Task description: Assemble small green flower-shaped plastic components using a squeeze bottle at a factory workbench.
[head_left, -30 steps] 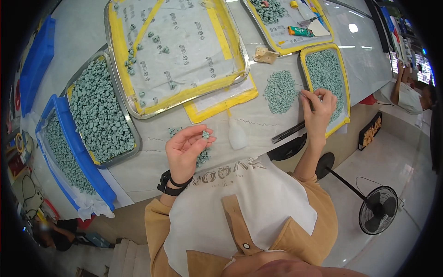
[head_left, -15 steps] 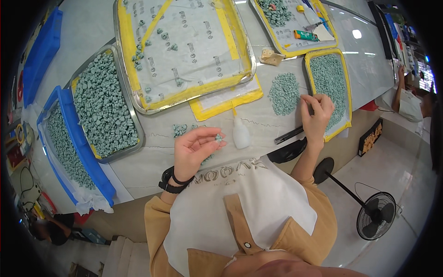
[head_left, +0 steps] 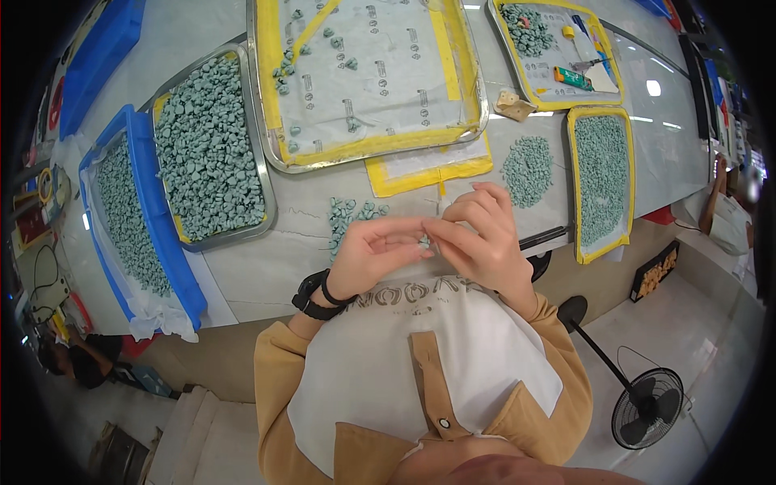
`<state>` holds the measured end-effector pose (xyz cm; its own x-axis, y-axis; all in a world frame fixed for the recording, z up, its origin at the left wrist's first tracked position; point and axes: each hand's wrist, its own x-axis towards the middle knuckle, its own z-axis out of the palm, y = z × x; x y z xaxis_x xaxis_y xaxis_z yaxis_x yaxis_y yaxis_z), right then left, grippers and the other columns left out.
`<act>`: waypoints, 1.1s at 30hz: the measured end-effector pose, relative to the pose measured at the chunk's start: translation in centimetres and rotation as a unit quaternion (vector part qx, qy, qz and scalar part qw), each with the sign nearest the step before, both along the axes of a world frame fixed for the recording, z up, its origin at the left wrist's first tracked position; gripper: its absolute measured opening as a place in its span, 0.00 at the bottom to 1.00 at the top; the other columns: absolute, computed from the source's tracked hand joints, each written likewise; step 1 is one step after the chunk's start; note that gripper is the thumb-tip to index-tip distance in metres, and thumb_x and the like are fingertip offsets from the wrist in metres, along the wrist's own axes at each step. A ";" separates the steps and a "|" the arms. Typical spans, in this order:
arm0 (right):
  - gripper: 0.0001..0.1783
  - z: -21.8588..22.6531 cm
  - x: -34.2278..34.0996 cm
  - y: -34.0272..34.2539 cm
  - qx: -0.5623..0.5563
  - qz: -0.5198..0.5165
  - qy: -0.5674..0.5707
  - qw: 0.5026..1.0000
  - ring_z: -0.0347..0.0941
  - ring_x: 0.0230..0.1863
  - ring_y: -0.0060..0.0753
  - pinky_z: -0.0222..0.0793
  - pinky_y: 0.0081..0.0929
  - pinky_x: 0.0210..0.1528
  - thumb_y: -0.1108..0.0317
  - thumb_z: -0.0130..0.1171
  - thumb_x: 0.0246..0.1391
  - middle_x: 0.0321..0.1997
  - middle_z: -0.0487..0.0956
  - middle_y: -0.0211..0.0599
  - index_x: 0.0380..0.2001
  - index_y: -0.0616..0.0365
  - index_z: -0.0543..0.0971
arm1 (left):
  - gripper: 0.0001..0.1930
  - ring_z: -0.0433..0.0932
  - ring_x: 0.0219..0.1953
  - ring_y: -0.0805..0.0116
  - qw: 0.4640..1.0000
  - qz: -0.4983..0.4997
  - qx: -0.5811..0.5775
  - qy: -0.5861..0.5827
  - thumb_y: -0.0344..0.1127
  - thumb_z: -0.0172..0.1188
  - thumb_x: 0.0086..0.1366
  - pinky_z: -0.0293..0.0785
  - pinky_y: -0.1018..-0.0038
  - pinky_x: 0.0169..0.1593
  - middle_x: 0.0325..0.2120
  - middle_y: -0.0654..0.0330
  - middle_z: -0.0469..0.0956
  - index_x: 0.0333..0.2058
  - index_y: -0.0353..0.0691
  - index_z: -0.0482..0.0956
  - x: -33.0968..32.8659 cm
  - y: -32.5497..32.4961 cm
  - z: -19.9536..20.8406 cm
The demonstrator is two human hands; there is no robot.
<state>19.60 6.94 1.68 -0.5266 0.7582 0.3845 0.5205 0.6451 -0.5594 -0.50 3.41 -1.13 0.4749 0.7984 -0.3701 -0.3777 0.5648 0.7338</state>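
Note:
My left hand [head_left: 373, 252] pinches a small grey-green stone-like piece [head_left: 424, 241] between thumb and fingertips, just in front of my chest. The fingers of my right hand [head_left: 483, 242] are closed and meet the left fingertips at that piece. Whatever the right fingers hold is too small to make out. Behind the right hand a white squeeze bottle is mostly hidden; its yellow tip [head_left: 441, 190] shows above the knuckles. Several similar pieces [head_left: 347, 217] lie loose on the table beyond my left hand. A pile of smaller green chips [head_left: 528, 171] lies to the right.
A large yellow-taped tray [head_left: 380, 144] lies ahead. At left stand a metal tray [head_left: 270, 218] and a blue tray [head_left: 171, 234] of green pieces. At right are a yellow-edged tray of chips [head_left: 602, 182], a tray with a lighter [head_left: 572, 78], black tweezers-like tool [head_left: 543, 238] and a fan [head_left: 647, 408].
My right hand has come left from beside the chip pile to the left fingertips. The left hand still holds its piece. The view has shifted, so the trays appear farther right.

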 end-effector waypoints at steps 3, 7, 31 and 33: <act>0.17 -0.8 0.9 0.2 -0.041 0.056 0.032 0.997 0.69 0.33 0.33 0.62 0.40 0.47 0.75 0.69 0.33 0.29 0.72 0.27 0.32 0.52 0.82 | 0.17 0.81 0.41 0.66 0.999 -0.027 -0.021 -0.010 0.19 0.56 0.61 0.78 0.73 0.47 0.42 0.52 0.79 0.50 0.25 0.73 -0.2 -0.2 -0.3; 0.15 0.1 1.4 1.0 -0.097 0.110 0.036 0.988 0.69 0.34 0.34 0.63 0.39 0.47 0.73 0.69 0.34 0.31 0.73 0.27 0.32 0.52 0.82 | 0.15 0.81 0.40 0.69 0.996 -0.089 -0.009 0.023 0.18 0.57 0.60 0.79 0.75 0.46 0.40 0.54 0.79 0.47 0.26 0.75 -0.6 0.2 0.2; 0.06 -1.8 -1.0 -1.4 -0.437 -0.015 0.348 0.830 0.68 0.39 0.29 0.63 0.25 0.44 0.77 0.65 0.45 0.35 0.75 0.32 0.29 0.58 0.80 | 0.16 0.75 0.44 0.69 0.964 0.133 0.220 0.073 0.13 0.57 0.55 0.74 0.77 0.44 0.45 0.53 0.73 0.43 0.30 0.78 -0.2 -0.6 -0.2; 0.05 -1.5 -0.9 -1.1 -0.372 0.000 0.281 0.885 0.68 0.38 0.29 0.64 0.24 0.41 0.76 0.66 0.47 0.36 0.73 0.35 0.28 0.61 0.79 | 0.15 0.74 0.44 0.69 0.960 0.124 0.234 0.096 0.14 0.57 0.56 0.73 0.77 0.43 0.44 0.54 0.73 0.42 0.30 0.79 -0.4 -0.5 -0.1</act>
<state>18.70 5.88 0.20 -0.4108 0.9115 -0.0204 0.0252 -0.0111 -0.9996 -0.86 2.87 -1.20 0.2082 0.9781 -0.0057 -0.2894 0.0671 0.9549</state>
